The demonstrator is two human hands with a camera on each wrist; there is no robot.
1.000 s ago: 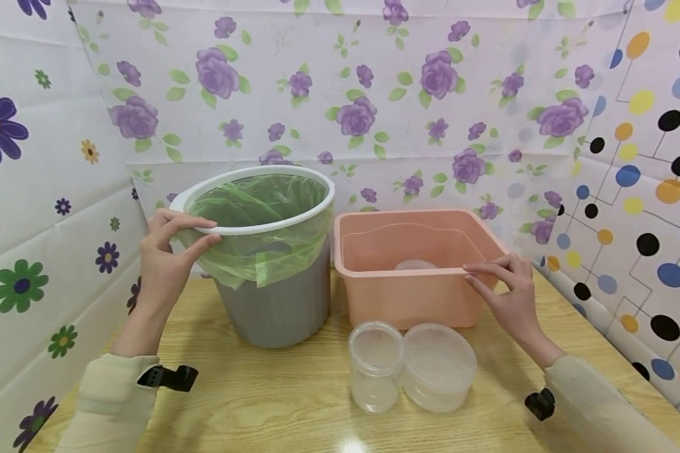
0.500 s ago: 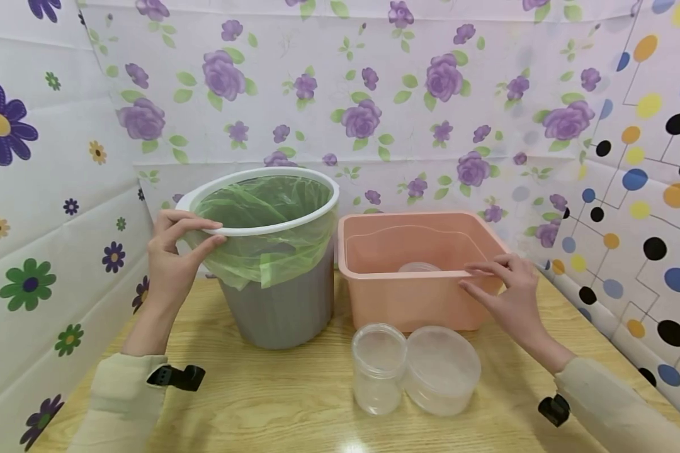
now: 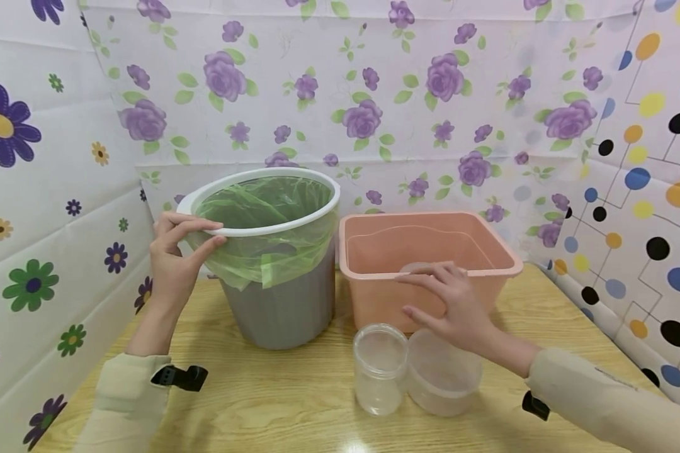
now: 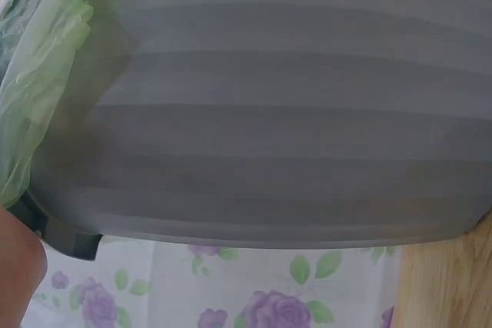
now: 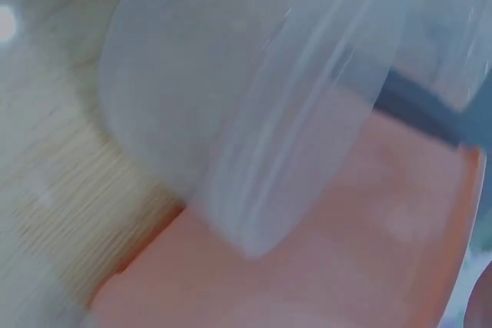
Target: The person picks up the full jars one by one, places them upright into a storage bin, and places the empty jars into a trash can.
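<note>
At the front left of its rim, my left hand point(image 3: 172, 258) pinches a grey trash can point(image 3: 283, 311) between thumb and fingers. The can has a white rim ring point(image 3: 260, 231) and a green plastic bag point(image 3: 300, 251) folded over its outside. My right hand point(image 3: 456, 308) holds nothing; thumb and fingers are spread in front of the peach-pink basin point(image 3: 371, 299). Below that hand stands a wide, round translucent container point(image 3: 442, 387), its top partly hidden by the hand. A narrower clear jar point(image 3: 378, 377) stands beside it. In the right wrist view the round container point(image 5: 254, 97) fills the upper middle.
Inside the basin part of another clear round item point(image 3: 412, 267) shows, mostly hidden. The wooden table point(image 3: 272, 402) runs up to flowered and dotted cloth walls. Can and basin stand side by side at the back.
My right hand has left the basin's right front rim and moved left, over the round container. My left hand keeps its grip on the can's rim. The head view has shifted slightly.
</note>
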